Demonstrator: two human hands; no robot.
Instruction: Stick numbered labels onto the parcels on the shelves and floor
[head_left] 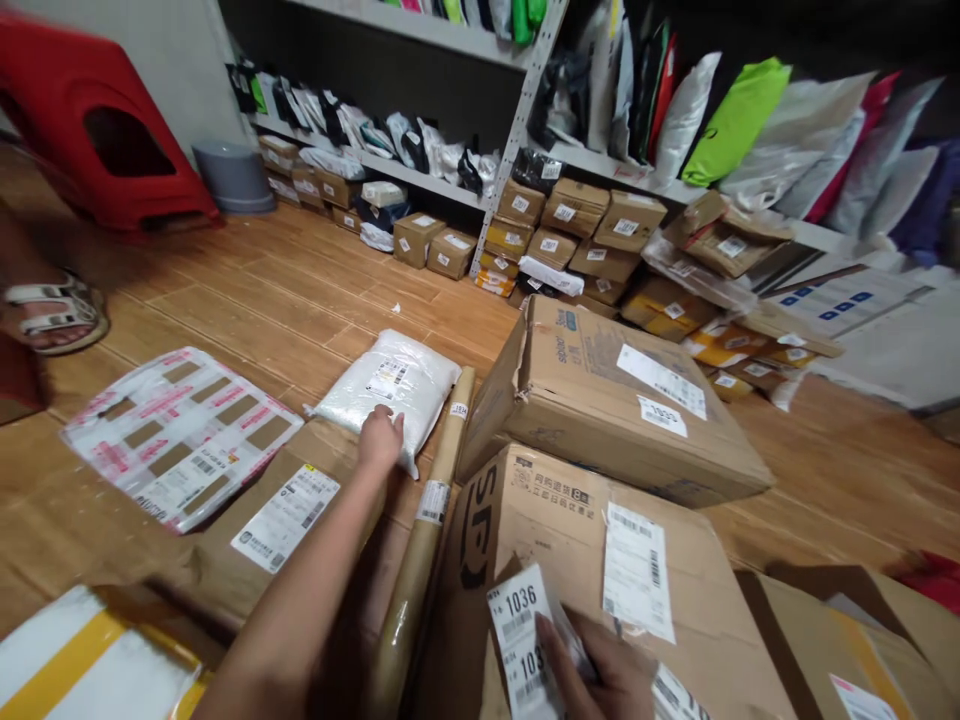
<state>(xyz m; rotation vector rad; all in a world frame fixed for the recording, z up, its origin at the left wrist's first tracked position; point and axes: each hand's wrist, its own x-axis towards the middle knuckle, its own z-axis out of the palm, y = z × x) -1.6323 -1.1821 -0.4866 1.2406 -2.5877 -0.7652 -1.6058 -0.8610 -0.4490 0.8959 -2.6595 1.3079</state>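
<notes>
My left hand (381, 438) reaches forward to the near edge of a white plastic mailer bag (409, 375), which lies on the floor with a printed label on top. Its fingers are bent close together against the bag; whether anything small is between them is hidden. In the lower right, my right hand (607, 665) grips a folded strip of number stickers (517, 620), the top one reading 1036. That strip is above a large cardboard box (570, 560). Between my hands runs a long brown cardboard tube (420, 560) with a 1034 sticker near its far end.
Another large box (585, 390) marked 1033 stands behind. A flat taped white parcel (187, 420) and a brown parcel (217, 560) lie left. Shelving (517, 150) with bags and small boxes lines the back. A red stool (97, 130) and a person's sandalled foot (56, 310) are at left.
</notes>
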